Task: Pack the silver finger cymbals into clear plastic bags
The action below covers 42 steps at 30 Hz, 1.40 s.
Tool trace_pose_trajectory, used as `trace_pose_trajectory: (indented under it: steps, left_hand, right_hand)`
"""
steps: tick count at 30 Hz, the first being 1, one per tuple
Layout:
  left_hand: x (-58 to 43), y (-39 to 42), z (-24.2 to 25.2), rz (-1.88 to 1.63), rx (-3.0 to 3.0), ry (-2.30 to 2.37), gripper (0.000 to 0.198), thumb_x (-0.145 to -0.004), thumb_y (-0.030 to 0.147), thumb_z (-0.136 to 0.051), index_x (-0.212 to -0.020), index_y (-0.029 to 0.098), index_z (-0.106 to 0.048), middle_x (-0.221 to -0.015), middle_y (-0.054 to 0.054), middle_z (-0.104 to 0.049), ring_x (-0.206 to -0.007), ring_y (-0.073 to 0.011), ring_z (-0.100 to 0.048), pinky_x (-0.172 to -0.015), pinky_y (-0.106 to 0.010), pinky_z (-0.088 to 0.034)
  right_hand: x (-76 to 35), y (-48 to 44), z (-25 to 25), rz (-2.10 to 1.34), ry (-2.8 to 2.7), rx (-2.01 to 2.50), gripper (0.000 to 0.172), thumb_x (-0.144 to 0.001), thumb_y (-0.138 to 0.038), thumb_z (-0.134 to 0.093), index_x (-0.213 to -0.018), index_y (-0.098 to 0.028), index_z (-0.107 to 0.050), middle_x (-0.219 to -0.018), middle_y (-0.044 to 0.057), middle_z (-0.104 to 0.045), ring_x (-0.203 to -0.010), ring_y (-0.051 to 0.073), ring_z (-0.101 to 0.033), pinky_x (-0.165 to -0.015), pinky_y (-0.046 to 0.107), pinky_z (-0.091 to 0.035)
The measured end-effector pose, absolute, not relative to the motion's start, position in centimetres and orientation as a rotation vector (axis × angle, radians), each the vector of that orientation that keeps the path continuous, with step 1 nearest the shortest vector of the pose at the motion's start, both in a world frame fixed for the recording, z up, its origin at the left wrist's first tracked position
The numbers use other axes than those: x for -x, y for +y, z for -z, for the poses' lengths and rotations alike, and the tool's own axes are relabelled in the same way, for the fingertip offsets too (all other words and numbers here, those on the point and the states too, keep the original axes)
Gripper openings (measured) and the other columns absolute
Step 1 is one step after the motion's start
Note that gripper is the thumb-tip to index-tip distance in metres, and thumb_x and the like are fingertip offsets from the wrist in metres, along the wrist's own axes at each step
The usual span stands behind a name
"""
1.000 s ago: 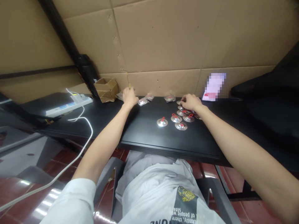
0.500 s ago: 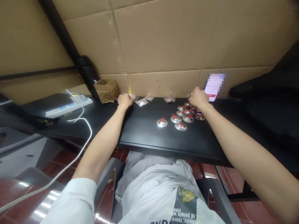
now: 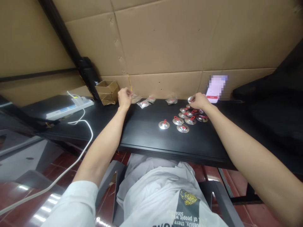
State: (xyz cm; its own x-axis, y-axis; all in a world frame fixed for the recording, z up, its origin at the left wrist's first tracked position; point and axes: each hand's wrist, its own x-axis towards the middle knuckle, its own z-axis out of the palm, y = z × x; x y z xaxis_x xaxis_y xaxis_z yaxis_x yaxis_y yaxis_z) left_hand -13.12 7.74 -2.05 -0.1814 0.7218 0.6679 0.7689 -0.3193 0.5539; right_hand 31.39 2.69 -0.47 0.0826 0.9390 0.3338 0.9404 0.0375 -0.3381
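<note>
My right hand pinches a small finger cymbal by its edge, at the back of the cymbal group. Below that hand, several silver finger cymbals with red cord loops lie dome up, some overlapping. One cymbal lies apart to their left. My left hand is closed, its fingertips pinched together beside clear plastic packets; whatever they hold is too small to make out. Another clear packet with something silver and red inside rests near the wall.
An open cardboard box stands left of my left hand. A lit phone leans on the cardboard wall. At the left lie a power strip and a white cable. A black table bears all this.
My left hand has lifted slightly and turned, its fingertips now showing pinched. My right hand has shifted a little, and the cymbal in its fingers has come into clearer view.
</note>
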Motion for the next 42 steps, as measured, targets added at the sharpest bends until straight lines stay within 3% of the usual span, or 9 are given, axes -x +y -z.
trace_pose_trajectory:
  steps: [5, 9, 13, 19, 26, 30, 36, 39, 42]
  left_hand:
    - [13.0, 7.4, 1.1, 1.724, 1.921, -1.647, 0.024, -0.09, 0.02, -0.068, -0.114, 0.019, -0.07, -0.102, -0.009, -0.078, -0.096, -0.0253, -0.074, -0.097, -0.04, -0.058]
    - [13.0, 6.4, 0.2, 1.689, 1.873, -1.607, 0.034, -0.093, 0.017, -0.06, -0.125, 0.024, -0.068, -0.109, -0.009, -0.08, -0.113, -0.0298, -0.073, -0.108, -0.046, -0.053]
    - [12.8, 5.5, -0.4, 1.583, 1.861, -1.628, 0.047, -0.089, 0.014, -0.056, -0.133, 0.027, -0.066, -0.115, -0.009, -0.08, -0.129, -0.0357, -0.064, -0.117, -0.057, -0.045]
    - [12.7, 5.2, -0.2, 1.428, 1.908, -1.719, 0.07, -0.077, 0.007, -0.057, -0.144, 0.029, -0.058, -0.113, -0.009, -0.079, -0.128, -0.0402, -0.065, -0.113, -0.065, -0.043]
    - [13.3, 5.8, 0.1, 1.393, 2.096, -1.739, 0.043, -0.08, 0.013, -0.059, -0.12, 0.022, -0.071, -0.096, -0.007, -0.079, -0.097, -0.0281, -0.074, -0.1, -0.043, -0.052]
    - [13.3, 6.0, 0.2, 1.244, 2.238, -1.759, 0.03, -0.074, 0.011, -0.057, -0.093, 0.022, -0.078, -0.096, -0.007, -0.081, -0.105, -0.027, -0.072, -0.109, -0.042, -0.049]
    - [13.4, 7.1, 0.5, 1.256, 2.349, -1.756, 0.043, -0.077, 0.012, -0.05, -0.1, 0.023, -0.085, -0.122, -0.006, -0.082, -0.125, -0.0282, -0.07, -0.116, -0.041, -0.048]
    - [13.4, 7.4, 0.7, 1.357, 2.293, -1.773, 0.037, -0.084, 0.019, -0.052, -0.101, 0.019, -0.085, -0.119, -0.01, -0.082, -0.119, -0.0288, -0.072, -0.111, -0.04, -0.051]
    - [13.4, 7.3, 1.0, 1.382, 2.265, -1.744, 0.036, -0.079, 0.02, -0.062, -0.108, 0.016, -0.083, -0.112, -0.012, -0.081, -0.106, -0.0276, -0.073, -0.104, -0.039, -0.055]
  right_hand:
    - [-31.4, 3.1, 0.9, 0.021, -1.795, 1.829, 0.024, -0.065, 0.0, -0.069, -0.074, -0.021, -0.074, -0.082, 0.009, -0.078, -0.093, 0.031, -0.077, -0.098, 0.037, -0.059]
    - [-31.5, 3.5, 1.1, 0.048, -1.773, 1.774, 0.023, -0.069, -0.001, -0.068, -0.076, -0.023, -0.071, -0.076, 0.007, -0.073, -0.091, 0.031, -0.075, -0.098, 0.037, -0.058]
    - [-31.1, 3.5, 1.3, 0.046, -1.802, 1.727, 0.02, -0.071, -0.006, -0.068, -0.083, -0.02, -0.075, -0.078, 0.009, -0.072, -0.093, 0.032, -0.071, -0.099, 0.04, -0.056]
    - [-30.7, 3.2, 1.3, 0.066, -1.819, 1.722, 0.022, -0.073, -0.008, -0.067, -0.089, -0.018, -0.078, -0.089, 0.012, -0.075, -0.1, 0.033, -0.068, -0.101, 0.041, -0.054]
    - [-31.0, 3.3, 1.7, 0.023, -1.828, 1.738, 0.022, -0.068, -0.005, -0.068, -0.083, -0.02, -0.075, -0.082, 0.008, -0.074, -0.098, 0.032, -0.071, -0.099, 0.039, -0.057]
    - [-31.2, 3.4, 1.8, 0.01, -1.828, 1.739, 0.024, -0.067, -0.004, -0.068, -0.083, -0.021, -0.075, -0.084, 0.008, -0.075, -0.097, 0.031, -0.072, -0.101, 0.04, -0.056]
    - [-31.1, 3.4, 1.8, -0.002, -1.836, 1.735, 0.025, -0.067, -0.003, -0.068, -0.084, -0.02, -0.076, -0.087, 0.009, -0.076, -0.098, 0.031, -0.072, -0.103, 0.039, -0.055]
    - [-31.1, 3.4, 1.8, 0.003, -1.831, 1.742, 0.024, -0.068, -0.003, -0.068, -0.081, -0.021, -0.075, -0.086, 0.008, -0.075, -0.099, 0.032, -0.073, -0.102, 0.039, -0.056]
    - [-31.0, 3.4, 1.8, 0.007, -1.832, 1.732, 0.024, -0.068, -0.002, -0.068, -0.08, -0.021, -0.074, -0.085, 0.008, -0.075, -0.099, 0.031, -0.073, -0.101, 0.038, -0.057]
